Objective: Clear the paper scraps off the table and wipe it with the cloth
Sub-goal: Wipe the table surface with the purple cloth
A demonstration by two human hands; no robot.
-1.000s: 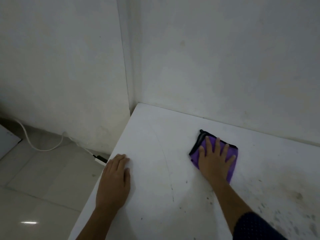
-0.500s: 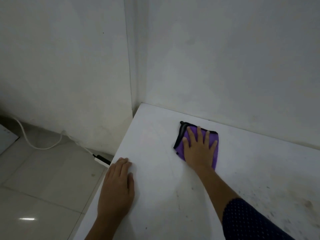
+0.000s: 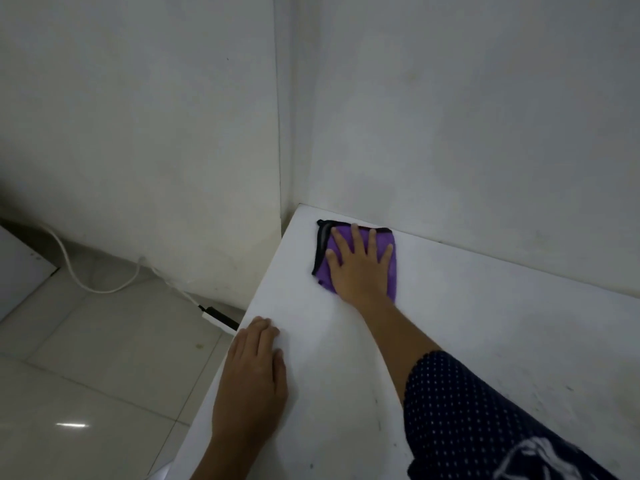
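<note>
A folded purple cloth (image 3: 390,258) with a black edge lies flat on the white table (image 3: 467,341), close to its far left corner by the wall. My right hand (image 3: 360,268) presses down on the cloth with fingers spread. Near the table's left edge my left hand (image 3: 252,379) rests palm down, fingers together, holding nothing. No paper scraps show on the table. Dark specks and smudges mark the surface toward the right.
White walls (image 3: 485,116) meet at a corner just behind the table. Left of the table the tiled floor (image 3: 86,358) drops away, with a white cable (image 3: 69,268) and a plug strip (image 3: 218,317) lying along the wall base.
My right hand has slid the cloth away from me and leftward, up to the table's far left corner. My left hand has stayed at the left edge.
</note>
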